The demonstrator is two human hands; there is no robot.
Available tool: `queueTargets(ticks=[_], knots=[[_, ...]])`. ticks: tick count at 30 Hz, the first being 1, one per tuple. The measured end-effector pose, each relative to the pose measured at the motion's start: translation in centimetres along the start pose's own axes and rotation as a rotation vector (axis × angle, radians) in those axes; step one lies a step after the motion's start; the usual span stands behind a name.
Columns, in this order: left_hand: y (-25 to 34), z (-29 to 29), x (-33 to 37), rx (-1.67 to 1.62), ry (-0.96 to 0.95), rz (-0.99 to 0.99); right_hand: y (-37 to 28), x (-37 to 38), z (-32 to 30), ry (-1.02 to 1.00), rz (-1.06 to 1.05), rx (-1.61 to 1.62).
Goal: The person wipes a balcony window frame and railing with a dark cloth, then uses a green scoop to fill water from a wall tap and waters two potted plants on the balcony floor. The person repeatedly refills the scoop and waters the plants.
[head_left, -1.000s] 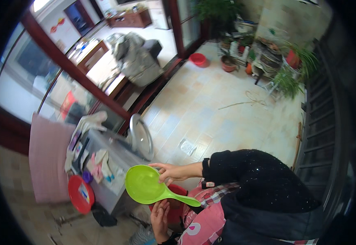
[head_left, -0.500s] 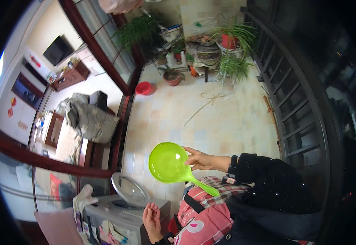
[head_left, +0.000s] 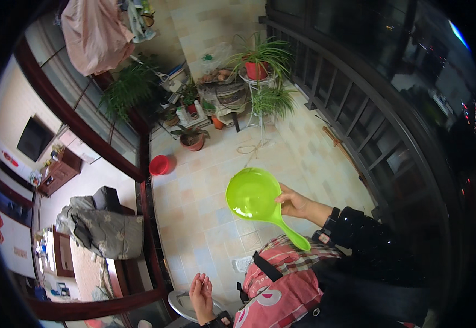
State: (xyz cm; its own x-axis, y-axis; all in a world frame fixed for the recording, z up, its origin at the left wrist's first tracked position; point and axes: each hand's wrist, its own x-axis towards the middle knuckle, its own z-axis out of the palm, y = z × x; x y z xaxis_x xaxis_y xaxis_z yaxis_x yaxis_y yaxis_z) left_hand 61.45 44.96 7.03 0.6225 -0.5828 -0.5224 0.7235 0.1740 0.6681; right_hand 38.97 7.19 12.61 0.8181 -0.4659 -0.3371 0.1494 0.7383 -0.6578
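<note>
A bright green plastic water scoop (head_left: 254, 198) with a long handle is held out in front of me over the tiled floor. My right hand (head_left: 292, 203) grips it where the bowl meets the handle, the arm in a black sleeve. Low at the frame's bottom, my left hand (head_left: 201, 291) hangs with fingers apart and holds nothing, just above a round grey lid (head_left: 179, 304). A red and pink apron covers my front.
Potted plants (head_left: 260, 60) on stands crowd the far end of the tiled balcony. A red basin (head_left: 160, 164) lies by the dark wooden door frame on the left. A dark railing (head_left: 358, 126) runs along the right. Clothes hang overhead.
The view has swung from the washing machine toward the balcony's far end. The green scoop stays in my right hand and now sits further right. My left hand has left the machine.
</note>
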Motion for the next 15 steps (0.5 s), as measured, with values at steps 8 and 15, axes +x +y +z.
queueTargets(ticks=[8,15], knots=[[0.7,6.6,11.0,0.122,-0.155,-0.167,-5.2,2.0,-3.3,0.127,-0.206,0.09],[1.7,15.6,22.4,0.255,-0.231,-0.24,-11.0,5.8,-7.8,0.294,-0.314,0.116]])
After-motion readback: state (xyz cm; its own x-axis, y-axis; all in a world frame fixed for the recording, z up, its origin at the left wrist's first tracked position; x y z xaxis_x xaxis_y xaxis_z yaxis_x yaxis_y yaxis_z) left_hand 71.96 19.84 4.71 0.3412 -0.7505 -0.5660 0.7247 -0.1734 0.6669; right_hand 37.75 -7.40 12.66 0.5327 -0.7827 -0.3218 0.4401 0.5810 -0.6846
